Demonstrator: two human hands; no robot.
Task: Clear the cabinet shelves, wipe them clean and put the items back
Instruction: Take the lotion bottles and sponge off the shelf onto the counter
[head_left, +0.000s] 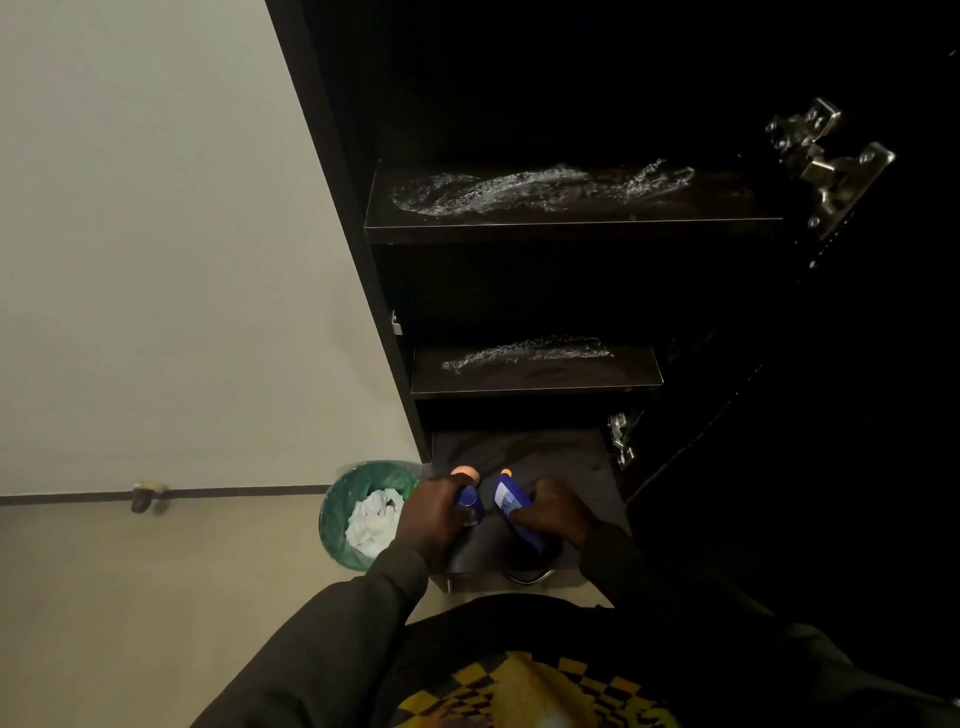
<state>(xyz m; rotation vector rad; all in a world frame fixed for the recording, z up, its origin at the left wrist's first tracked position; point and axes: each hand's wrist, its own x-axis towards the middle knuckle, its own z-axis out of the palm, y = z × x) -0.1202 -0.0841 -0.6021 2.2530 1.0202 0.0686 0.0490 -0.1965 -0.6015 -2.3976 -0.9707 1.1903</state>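
Hands work low at the tall black cabinet (353, 208); the left hand (434, 514) has its grip curled round a blue bottle with a pale orange cap (467, 491), the right hand (553, 512) has its grip curled round a blue spray bottle with an orange nozzle (511, 506), both over the bottom shelf (566, 462); wet streaks shine on the upper shelf (571, 228) and middle shelf (535, 382) at twelve o'clock; a green bin holding crumpled white paper (343, 506) stands at nine o'clock, just beside the left hand.
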